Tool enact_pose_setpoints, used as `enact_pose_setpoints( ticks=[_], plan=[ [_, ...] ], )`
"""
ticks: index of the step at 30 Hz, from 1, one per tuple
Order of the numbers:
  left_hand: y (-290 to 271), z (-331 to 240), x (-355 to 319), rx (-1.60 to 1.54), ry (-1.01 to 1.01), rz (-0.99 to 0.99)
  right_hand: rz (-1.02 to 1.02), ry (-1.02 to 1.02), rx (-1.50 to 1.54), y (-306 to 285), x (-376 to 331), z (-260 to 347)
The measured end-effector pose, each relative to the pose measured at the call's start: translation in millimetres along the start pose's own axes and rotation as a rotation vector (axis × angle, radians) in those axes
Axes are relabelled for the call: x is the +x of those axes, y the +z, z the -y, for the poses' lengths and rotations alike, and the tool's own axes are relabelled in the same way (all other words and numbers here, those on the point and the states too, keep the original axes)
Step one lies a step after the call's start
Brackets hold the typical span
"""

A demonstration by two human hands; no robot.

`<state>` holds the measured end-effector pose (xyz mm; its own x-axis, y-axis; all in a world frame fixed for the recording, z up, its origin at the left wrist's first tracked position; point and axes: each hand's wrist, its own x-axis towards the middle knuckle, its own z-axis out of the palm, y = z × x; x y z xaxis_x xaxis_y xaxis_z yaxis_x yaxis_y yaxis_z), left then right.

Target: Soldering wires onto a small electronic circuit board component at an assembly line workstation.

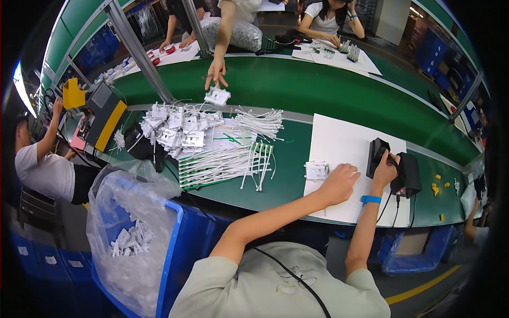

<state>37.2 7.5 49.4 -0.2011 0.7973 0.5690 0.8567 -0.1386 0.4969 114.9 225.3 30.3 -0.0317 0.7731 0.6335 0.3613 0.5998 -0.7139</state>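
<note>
My left hand (340, 184) rests with curled fingers on a white sheet (344, 140); whatever it may pinch is hidden. Just left of it lies a white plastic housing (316, 171). Farther right, my right hand (385, 170) closes around the dark handle of a tool beside a black holder (377, 152). The tool resembles a soldering iron, though its tip is hidden. Against that hand's right side stands a black box (409, 175) with a small red light and cables hanging from it. A blue band circles my right wrist.
White housings (177, 124) are heaped at the left, beside bundled white cables (228, 164) and green strips. A co-worker's hand (217, 73) holds another housing over the far edge. Below stands a plastic-lined blue bin (172, 249). Small yellow pieces (435, 188) lie right.
</note>
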Motion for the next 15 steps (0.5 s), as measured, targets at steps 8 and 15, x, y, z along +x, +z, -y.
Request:
enact_pose_setpoints(
  ticks=[8,15],
  plan=[
    [100.2,6.7,32.3,0.275,0.098,0.06,-0.039,0.085,0.041,-2.4,5.4,-10.8],
    [86.1,8.6,23.9,0.157,0.052,0.188,-0.015,0.057,0.091,4.9,-4.1,9.2]
  ],
)
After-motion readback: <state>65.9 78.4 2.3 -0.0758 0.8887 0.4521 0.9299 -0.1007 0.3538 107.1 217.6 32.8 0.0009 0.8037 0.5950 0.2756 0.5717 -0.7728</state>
